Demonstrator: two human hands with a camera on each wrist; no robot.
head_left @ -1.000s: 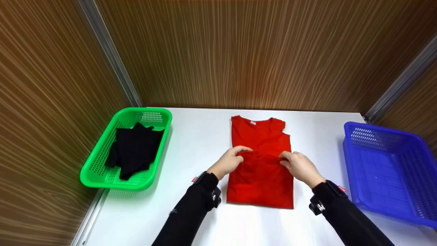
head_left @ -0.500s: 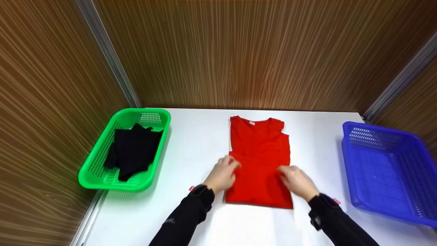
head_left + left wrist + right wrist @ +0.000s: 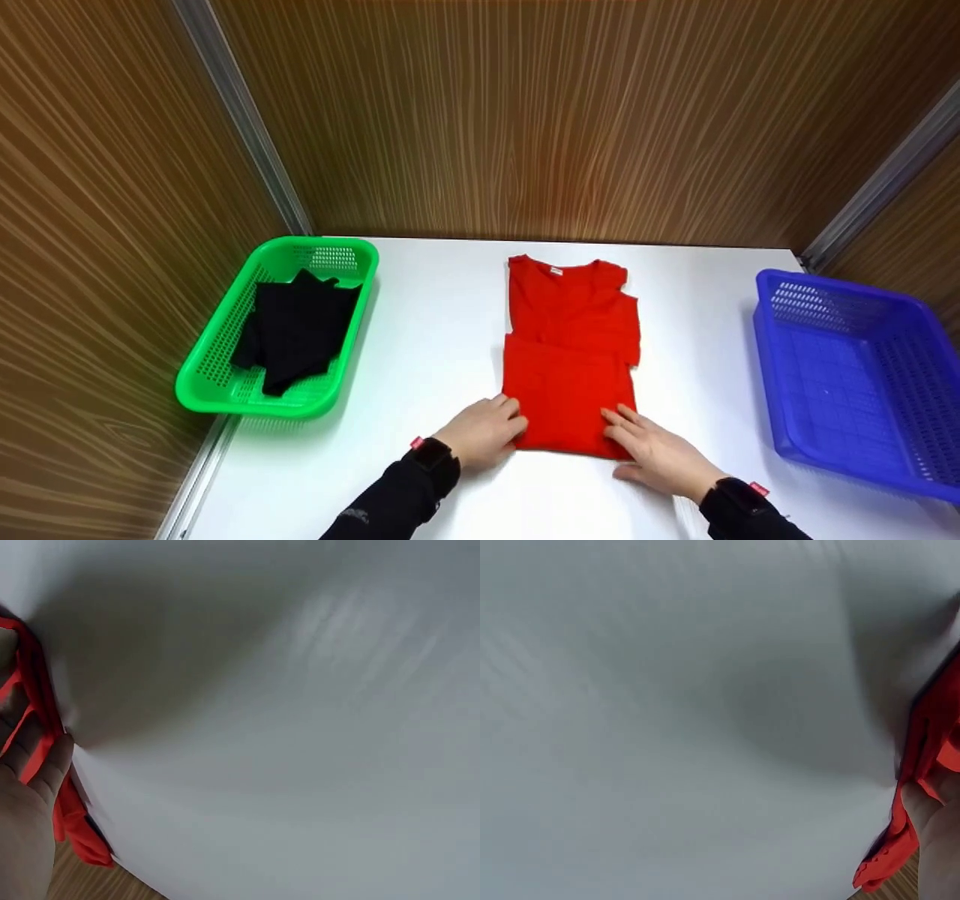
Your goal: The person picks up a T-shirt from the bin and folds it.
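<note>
A red sleeveless top [image 3: 566, 390] lies on the white table, its lower part folded up over the middle and its neckline with a pale label at the far end. My left hand [image 3: 480, 433] touches the near left edge of the fold, fingers bent slightly. On the near right corner, my right hand [image 3: 664, 454] rests with fingers straight and thumb apart. In the left wrist view, extended fingers [image 3: 52, 769] lie along the red cloth [image 3: 86, 840]. The right wrist view has the thumb side of the hand [image 3: 939, 840] against the cloth's edge [image 3: 891, 859].
At the left stands a green basket [image 3: 202, 382] with a black garment [image 3: 304, 326] in it. A blue basket [image 3: 840, 382] stands at the right. Wood-grain panels [image 3: 495, 120] enclose the white table [image 3: 435, 322] at the back and sides.
Both hands have let go of the folded cloth's upper edge and moved down towards the near corners. The folded part now lies flatter, its top edge uncovered. The baskets have not moved.
</note>
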